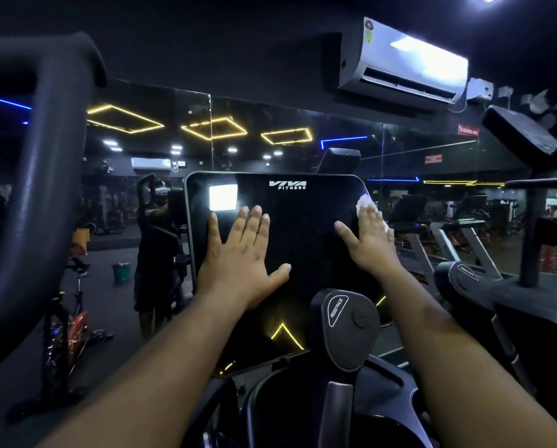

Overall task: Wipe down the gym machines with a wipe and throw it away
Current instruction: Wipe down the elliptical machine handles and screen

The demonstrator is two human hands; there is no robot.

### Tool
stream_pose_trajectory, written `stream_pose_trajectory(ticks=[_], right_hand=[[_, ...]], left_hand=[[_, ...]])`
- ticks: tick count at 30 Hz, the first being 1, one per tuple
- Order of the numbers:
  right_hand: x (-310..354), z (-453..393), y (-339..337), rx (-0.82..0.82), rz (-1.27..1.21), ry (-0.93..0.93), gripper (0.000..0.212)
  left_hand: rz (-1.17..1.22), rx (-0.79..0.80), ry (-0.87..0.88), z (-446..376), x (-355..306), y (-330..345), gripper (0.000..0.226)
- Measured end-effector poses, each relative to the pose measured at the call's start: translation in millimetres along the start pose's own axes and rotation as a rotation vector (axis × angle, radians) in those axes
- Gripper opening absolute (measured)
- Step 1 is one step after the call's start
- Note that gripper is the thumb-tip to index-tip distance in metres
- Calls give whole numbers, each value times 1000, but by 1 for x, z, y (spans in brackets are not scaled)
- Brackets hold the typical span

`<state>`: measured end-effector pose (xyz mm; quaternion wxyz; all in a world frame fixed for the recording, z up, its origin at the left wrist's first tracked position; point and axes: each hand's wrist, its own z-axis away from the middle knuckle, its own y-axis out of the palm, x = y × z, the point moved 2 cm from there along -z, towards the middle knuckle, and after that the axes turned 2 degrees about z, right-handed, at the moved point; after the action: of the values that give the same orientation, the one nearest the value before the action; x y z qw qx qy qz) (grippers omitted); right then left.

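- The wipe [364,202] is a small white wad at the upper right corner of the console [306,227], a glossy black panel marked Viva Fitness.
- Your right hand [369,236] lies flat over the wipe, fingers straight and close together, pressing it to the panel. Only a bit of white shows past your fingertips and along the outer edge of the hand.
- Your left hand [241,257] is spread flat on the left half of the console, fingers straight, thumb out to the right. It holds nothing and seems to steady the panel.
- The relation that matters: the wipe is under your right hand, at the panel's top right, so the uncovered glass lies to the left and below it. The panel's long axis runs from near you, low, to far and high.
- Judgement: wiping is under way; most of the console looks still to cover.
- Just below the panel is a resistance knob [346,328].
- To the left, a thick black handlebar [44,156]. Ahead, a mirror wall [173,140] reflects yellow ceiling lights.
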<state>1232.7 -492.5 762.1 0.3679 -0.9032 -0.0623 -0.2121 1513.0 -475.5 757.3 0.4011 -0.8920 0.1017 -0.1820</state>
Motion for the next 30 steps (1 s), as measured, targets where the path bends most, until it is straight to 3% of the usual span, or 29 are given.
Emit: stream_pose_trajectory(ticks=[1, 3, 6, 9, 11, 13, 16, 19, 22, 24, 26, 28, 30], right_hand=[[1, -3, 0, 34, 7, 95, 101], [25, 5, 5, 94, -19, 65, 96], [63, 44, 18, 165, -47, -251, 95], [46, 77, 25, 224, 37, -465, 103], [12, 69, 18, 137, 23, -370, 102], [-18, 47, 8, 59, -1, -114, 105], [-8, 32, 7, 114, -3, 78, 103], [34, 47, 28, 151, -13, -154, 83], [30, 89, 54, 161, 101, -381, 100], [1, 110, 40, 189, 81, -438, 95], [-21, 115, 15, 186, 14, -301, 91], [-29, 104, -4, 183, -14, -55, 106], [-14, 94, -3, 202, 4, 68, 110]], left_hand=[[0, 1, -2, 0, 0, 0, 93], [-3, -2, -2, 1, 1, 1, 93], [-11, -14, -3, -1, 1, 3, 94], [-18, -8, 2, -2, 0, 5, 94], [-19, -18, 1, -2, 1, 6, 94], [-15, -23, 1, -3, 1, 5, 94], [-22, -30, 5, -2, 1, 4, 94], [-22, -36, 1, -2, 3, 6, 94], [-15, -42, 1, -3, 1, 6, 94], [-9, -38, 8, -3, 0, 5, 94], [-11, -42, 8, -3, 2, 5, 94], [-17, -42, 10, -3, 2, 4, 95], [-21, -39, 10, -2, 1, 5, 95]])
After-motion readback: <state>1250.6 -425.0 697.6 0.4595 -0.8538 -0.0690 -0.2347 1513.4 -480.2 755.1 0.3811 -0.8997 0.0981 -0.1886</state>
